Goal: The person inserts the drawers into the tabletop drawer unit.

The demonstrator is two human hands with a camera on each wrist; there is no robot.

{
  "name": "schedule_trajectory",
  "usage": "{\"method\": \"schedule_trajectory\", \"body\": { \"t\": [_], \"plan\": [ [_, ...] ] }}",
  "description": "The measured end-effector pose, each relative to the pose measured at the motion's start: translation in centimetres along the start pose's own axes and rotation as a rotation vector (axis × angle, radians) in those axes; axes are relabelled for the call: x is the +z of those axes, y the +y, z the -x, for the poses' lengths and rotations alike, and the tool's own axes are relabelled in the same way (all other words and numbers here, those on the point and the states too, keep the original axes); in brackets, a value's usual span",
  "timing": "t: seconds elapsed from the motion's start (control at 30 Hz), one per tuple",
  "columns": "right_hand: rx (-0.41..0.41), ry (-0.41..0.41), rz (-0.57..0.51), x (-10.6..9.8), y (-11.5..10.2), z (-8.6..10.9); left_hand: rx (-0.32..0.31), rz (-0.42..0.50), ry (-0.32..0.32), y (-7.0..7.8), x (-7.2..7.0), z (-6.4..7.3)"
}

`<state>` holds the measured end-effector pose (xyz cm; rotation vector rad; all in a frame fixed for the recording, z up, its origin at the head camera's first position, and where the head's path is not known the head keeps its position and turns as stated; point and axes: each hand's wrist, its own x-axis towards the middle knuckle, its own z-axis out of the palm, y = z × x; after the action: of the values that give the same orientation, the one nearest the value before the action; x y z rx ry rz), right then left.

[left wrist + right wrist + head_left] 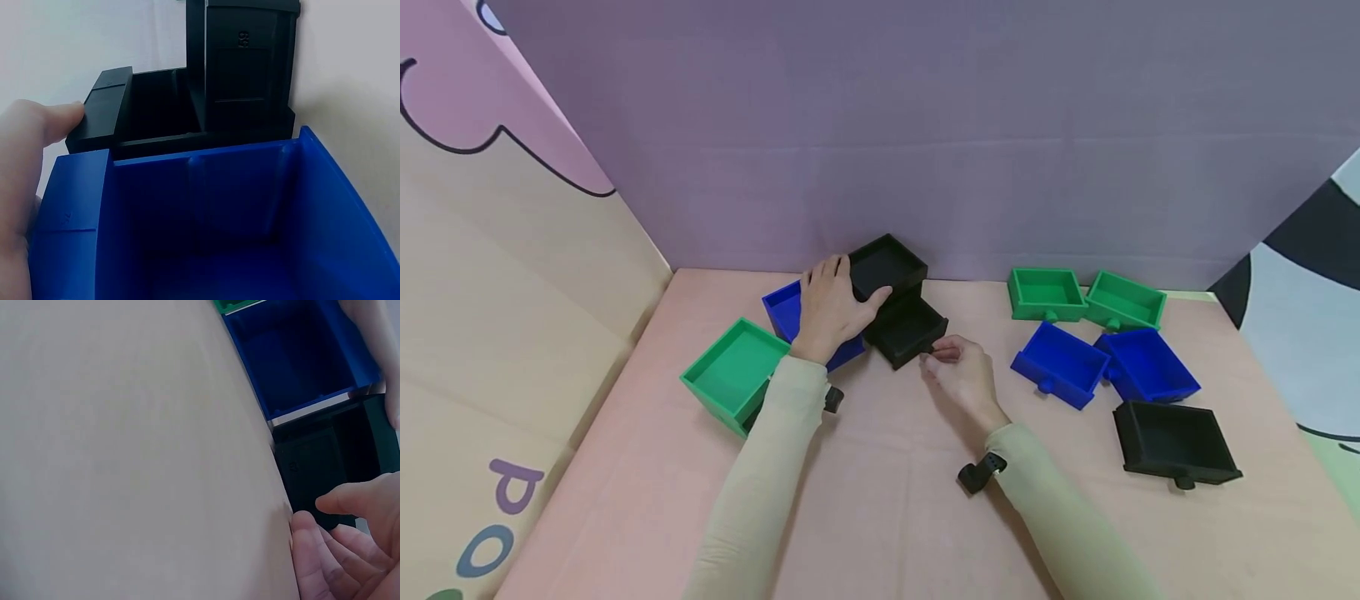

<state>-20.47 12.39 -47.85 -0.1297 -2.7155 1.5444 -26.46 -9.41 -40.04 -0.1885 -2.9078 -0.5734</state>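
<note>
My left hand lies over the blue case and against the black case, its fingers fairly straight. Its thumb touches the edge of the black case in the left wrist view. From the black case a black drawer sticks out toward the front right. At the drawer's front, my right hand pinches the small knob between thumb and fingers. The right wrist view shows that thumb beside the black drawer. Partly hidden by my left forearm, a green case stands at the left.
To the right sit two green drawers, two blue drawers and another black drawer. A purple-grey panel rises along the back of the pink-covered table. A printed panel stands on the left.
</note>
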Motion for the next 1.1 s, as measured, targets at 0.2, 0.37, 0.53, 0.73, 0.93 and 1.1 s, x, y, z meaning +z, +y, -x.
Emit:
{"method": "schedule_trajectory", "body": {
  "t": [0.2,0.37,0.53,0.73,0.93,1.1],
  "plan": [
    [-0.002,0.012,-0.023,0.1,0.0,-0.1,-0.004,-0.006,0.001,0.1,0.1,-0.1],
    [0.009,0.011,-0.039,0.4,-0.1,-0.4,-0.001,-0.01,0.005,0.1,0.1,-0.1],
    [0.011,0.007,-0.05,0.6,-0.1,-0.6,0.002,-0.016,0.01,0.0,0.1,0.0],
    [0.0,0.01,-0.049,0.8,-0.2,-0.8,0.005,-0.011,0.013,0.1,0.1,0.0],
    [-0.004,0.011,-0.058,1.1,-0.3,-1.1,0.003,-0.013,0.007,0.1,0.1,-0.1],
    [0.0,0.003,-0.074,1.4,-0.3,-1.4,-0.002,-0.008,0.003,0.1,0.0,0.0]
  ]
}}
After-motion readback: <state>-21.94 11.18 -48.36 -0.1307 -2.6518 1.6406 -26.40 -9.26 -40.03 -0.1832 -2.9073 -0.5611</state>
